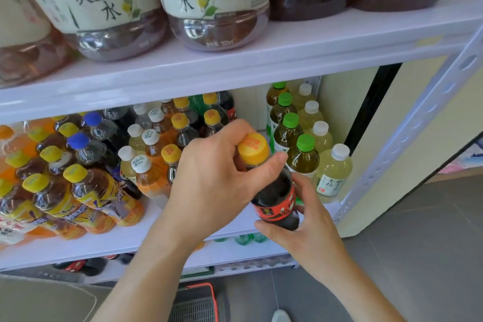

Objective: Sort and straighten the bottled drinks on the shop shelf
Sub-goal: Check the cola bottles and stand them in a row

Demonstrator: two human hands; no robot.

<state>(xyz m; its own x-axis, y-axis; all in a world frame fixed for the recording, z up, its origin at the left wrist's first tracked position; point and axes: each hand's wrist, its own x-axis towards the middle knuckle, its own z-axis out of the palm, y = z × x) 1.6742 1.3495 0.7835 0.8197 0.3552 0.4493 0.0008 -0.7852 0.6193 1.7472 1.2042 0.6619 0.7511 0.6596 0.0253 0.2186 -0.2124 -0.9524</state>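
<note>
A dark cola bottle point(277, 198) with an orange-yellow cap and a red label stands at the front of the middle shelf point(109, 243). My left hand point(217, 178) grips its neck just under the cap. My right hand point(311, 219) wraps around its lower body from the right. Behind it stand more cola bottles with orange caps point(211, 117). To its right run a row of green-capped tea bottles point(303, 154) and a row of white-capped pale drinks point(334, 172).
Yellow-capped iced tea bottles point(78, 185) lean in a messy cluster at the left, with blue-capped bottles point(86, 146) behind. Large bottles point(209, 5) fill the upper shelf. A slotted metal upright point(407, 146) frames the right side. A red-rimmed basket point(198, 300) sits on the floor below.
</note>
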